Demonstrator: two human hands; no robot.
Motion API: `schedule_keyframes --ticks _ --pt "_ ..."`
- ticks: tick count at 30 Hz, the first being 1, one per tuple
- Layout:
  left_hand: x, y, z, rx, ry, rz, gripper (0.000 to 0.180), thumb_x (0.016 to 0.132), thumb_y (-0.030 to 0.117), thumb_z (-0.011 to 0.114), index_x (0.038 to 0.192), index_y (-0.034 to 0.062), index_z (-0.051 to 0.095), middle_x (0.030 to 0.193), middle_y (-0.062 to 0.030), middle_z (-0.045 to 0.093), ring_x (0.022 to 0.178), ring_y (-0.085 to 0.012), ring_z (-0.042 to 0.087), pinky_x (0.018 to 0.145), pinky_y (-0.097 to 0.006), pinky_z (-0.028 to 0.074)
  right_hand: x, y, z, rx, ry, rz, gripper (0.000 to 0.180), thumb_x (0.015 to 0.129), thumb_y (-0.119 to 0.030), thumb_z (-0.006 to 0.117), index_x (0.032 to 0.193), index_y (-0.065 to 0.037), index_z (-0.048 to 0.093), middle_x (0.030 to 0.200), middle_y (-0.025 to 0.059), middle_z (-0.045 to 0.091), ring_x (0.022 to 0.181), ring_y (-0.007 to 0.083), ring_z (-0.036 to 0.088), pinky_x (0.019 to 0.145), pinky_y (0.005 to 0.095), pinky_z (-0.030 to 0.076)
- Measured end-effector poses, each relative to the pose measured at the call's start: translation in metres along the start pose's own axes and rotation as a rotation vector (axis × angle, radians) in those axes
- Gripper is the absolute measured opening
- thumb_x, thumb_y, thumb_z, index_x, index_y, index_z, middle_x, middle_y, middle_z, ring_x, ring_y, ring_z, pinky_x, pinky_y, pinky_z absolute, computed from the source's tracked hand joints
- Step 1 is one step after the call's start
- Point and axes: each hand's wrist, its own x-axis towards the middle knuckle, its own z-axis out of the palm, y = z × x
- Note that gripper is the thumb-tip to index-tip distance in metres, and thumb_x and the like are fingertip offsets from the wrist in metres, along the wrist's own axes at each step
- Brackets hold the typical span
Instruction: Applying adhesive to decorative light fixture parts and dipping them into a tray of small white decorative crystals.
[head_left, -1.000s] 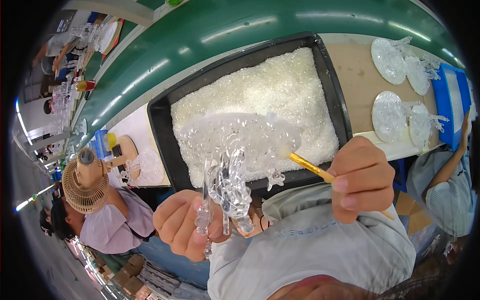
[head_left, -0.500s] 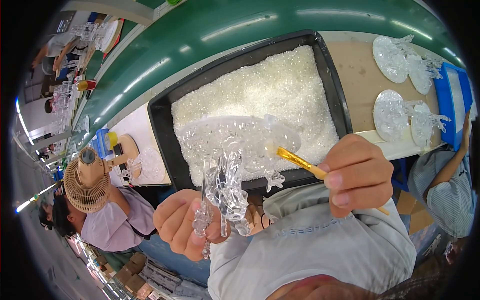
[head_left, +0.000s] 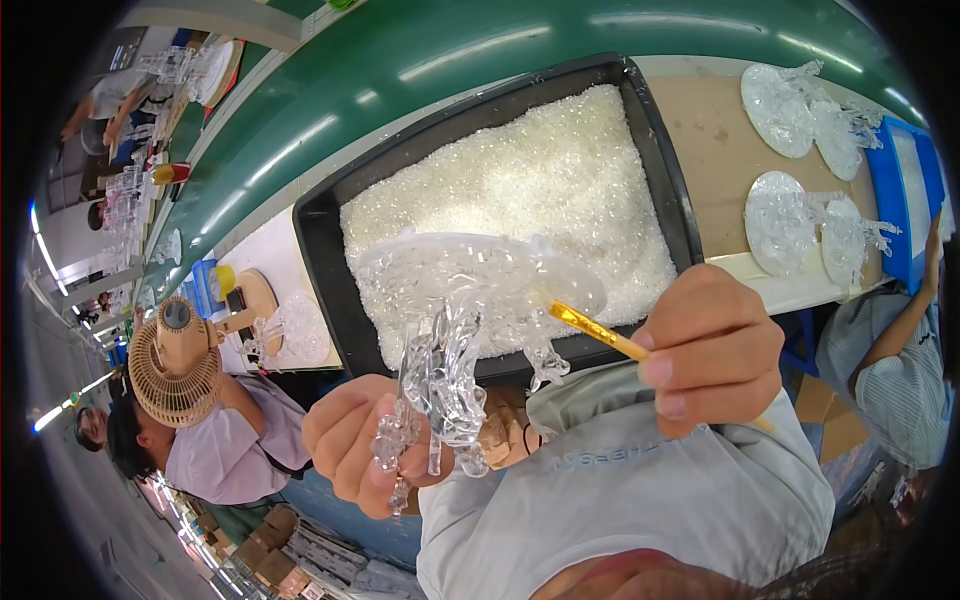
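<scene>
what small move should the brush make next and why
I'd probably make one short, light stroke with the brush across the clear piece: the right hand has its tip at or very near the surface, and the left hand is holding the piece.

Looked like glossy clear plastic on the ornament point(head_left: 455, 375), shiny gold metal on the brush ferrule point(head_left: 583, 323), smooth wood on the brush handle point(head_left: 630, 348); appeared matt black plastic on the tray point(head_left: 320, 260), rough and glittering across the granules point(head_left: 560, 170).
</scene>
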Motion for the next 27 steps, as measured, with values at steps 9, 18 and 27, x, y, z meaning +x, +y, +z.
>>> schedule_keyframes --ticks 9,18,27 --pt "-0.001 -0.005 -0.004 -0.048 0.004 0.038 0.027 0.093 0.021 0.055 0.109 0.0002 0.056 0.066 -0.0081 0.06 0.051 -0.0165 0.053 0.044 -0.032 0.043 -0.002 -0.003 0.005 -0.164 0.02 -0.188 0.016 0.067 0.005 0.068 0.079 -0.003 0.06 0.084 0.009 0.068 0.07 0.0218 0.066 0.054 0.0285 0.05" --pt "-0.007 -0.009 -0.008 -0.056 0.006 0.039 0.028 0.088 0.013 0.056 0.109 -0.0051 0.056 0.063 -0.0123 0.056 0.045 -0.0199 0.05 0.039 -0.034 0.043 -0.002 -0.006 0.005 -0.211 -0.106 -0.074 0.016 0.089 -0.018 0.071 0.089 -0.006 0.061 0.095 0.0094 0.066 0.073 0.0215 0.065 0.056 0.0271 0.051" --pt "-0.016 -0.013 -0.015 0.011 -0.042 0.101 0.029 0.087 0.012 0.057 0.11 -0.0059 0.056 0.064 -0.0126 0.055 0.047 -0.0213 0.051 0.038 -0.034 0.042 -0.002 -0.002 0.004 -0.182 -0.088 -0.075 0.021 0.093 -0.023 0.069 0.09 -0.004 0.061 0.093 0.0115 0.067 0.068 0.0227 0.064 0.052 0.0289 0.051"
